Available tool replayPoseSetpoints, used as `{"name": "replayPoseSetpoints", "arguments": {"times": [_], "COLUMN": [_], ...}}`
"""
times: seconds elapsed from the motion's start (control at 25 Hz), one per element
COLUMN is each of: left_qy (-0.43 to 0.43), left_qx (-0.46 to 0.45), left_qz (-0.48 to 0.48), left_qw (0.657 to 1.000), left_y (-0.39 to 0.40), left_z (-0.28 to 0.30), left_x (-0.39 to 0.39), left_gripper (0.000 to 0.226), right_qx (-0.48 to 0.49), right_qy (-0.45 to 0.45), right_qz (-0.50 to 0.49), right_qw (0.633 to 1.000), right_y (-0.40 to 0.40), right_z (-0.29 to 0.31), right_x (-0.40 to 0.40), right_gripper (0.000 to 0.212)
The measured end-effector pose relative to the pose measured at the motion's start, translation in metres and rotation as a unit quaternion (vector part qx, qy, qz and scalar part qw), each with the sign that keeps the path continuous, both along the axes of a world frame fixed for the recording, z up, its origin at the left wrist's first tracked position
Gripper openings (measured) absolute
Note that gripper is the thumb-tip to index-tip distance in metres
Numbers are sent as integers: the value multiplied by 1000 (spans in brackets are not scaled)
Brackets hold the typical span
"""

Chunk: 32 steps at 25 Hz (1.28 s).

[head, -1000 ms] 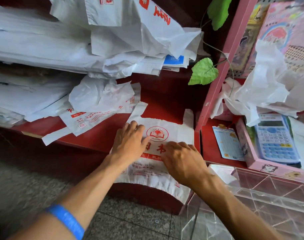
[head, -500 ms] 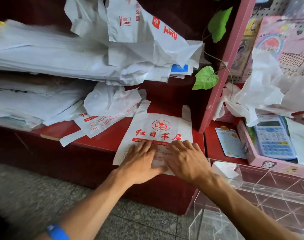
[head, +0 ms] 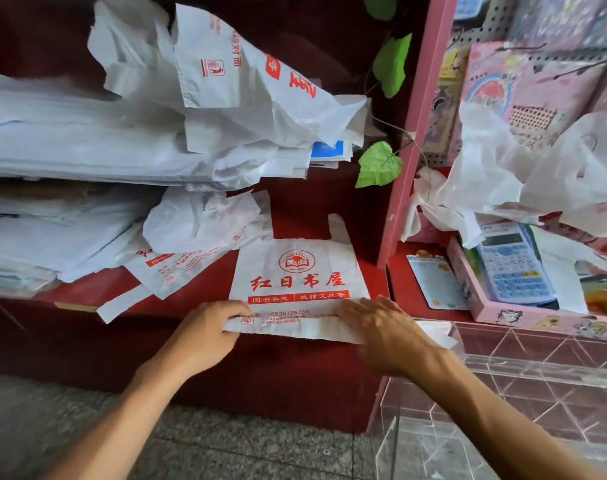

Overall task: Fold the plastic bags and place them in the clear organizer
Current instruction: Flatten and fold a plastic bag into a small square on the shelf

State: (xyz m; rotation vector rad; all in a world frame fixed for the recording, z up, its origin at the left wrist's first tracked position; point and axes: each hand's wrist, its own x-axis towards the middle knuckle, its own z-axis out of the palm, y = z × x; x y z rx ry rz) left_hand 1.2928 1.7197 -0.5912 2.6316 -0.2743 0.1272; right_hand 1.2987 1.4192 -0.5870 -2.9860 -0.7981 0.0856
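A white plastic bag (head: 297, 271) with a red book logo and red print lies flat on the red shelf (head: 205, 289), its bottom edge at the shelf's front. My left hand (head: 208, 332) pinches the bag's lower left corner. My right hand (head: 381, 327) holds the lower right corner, and the bottom strip is turned up between them. The clear organizer (head: 503, 393) with its dividers stands at the lower right, just right of my right wrist.
Stacks of white bags (head: 104, 150) fill the shelves at left, and loose bags (head: 198, 230) lie beside the flat one. A pink frame post (head: 409, 150) bounds the shelf at right. Beyond it are crumpled bags (head: 503, 174), a pink tray and a blue calculator (head: 509, 265).
Both hands slid from the bag's middle down and apart to its bottom corners. The bag now lies smoothed flat with its bottom edge lifted and turned up.
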Motion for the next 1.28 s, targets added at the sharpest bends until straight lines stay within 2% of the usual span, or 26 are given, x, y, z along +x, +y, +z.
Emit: {"name": "replayPoseSetpoints", "arguments": {"times": [0.08,0.16,0.24,0.32,0.4,0.52,0.76,0.88,1.04,1.28], "left_qy": [5,18,27,26,18,34,69,58,8,-29], "left_qx": [-91,-138,-146,-131,-133,-177,-174,-134,-98,-80], "left_qz": [23,25,17,18,39,88,96,129,159,169], "left_qw": [996,990,989,991,990,980,978,981,982,982], "left_y": [18,28,27,21,17,12,10,2,-5,-3], "left_z": [-1,-3,-6,-8,-11,-11,-13,-12,-13,-18], "left_x": [4,6,10,15,23,28,31,34,35,33], "left_gripper": [38,34,27,31,29,6,50,37,52,53], "right_qx": [110,184,214,258,292,321,297,258,243,232], "right_qy": [33,74,70,50,46,58,37,18,-14,-46], "right_qz": [-2,0,-13,-44,-91,-157,-214,-224,-233,-243], "right_qw": [993,980,974,964,951,932,930,940,942,941], "right_y": [-9,-20,-28,-29,-26,-25,-19,-14,-13,-12], "right_z": [6,11,13,13,13,8,-3,-8,-13,-16], "right_x": [7,13,18,21,25,32,41,43,44,42], "right_gripper": [53,40,26,14,28,47,37,37,36,44]}}
